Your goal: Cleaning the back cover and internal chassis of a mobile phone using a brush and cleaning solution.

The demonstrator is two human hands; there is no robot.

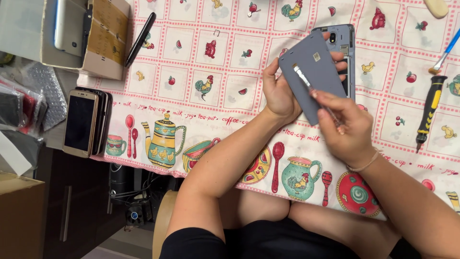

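Observation:
My left hand (278,91) holds a grey phone back cover (317,72) tilted up above the table. Behind it lies the opened grey phone body (339,39), partly hidden by the cover. My right hand (347,129) grips a thin pink-handled brush (316,96), whose bristle tip rests on the cover's inner face.
A patterned tablecloth (201,57) covers the table. At the left edge lie stacked phones (81,122), with an open cardboard box (103,36) and a black pen (140,39) above them. A black-and-yellow screwdriver (429,112) and a blue-handled brush (444,55) lie at the right.

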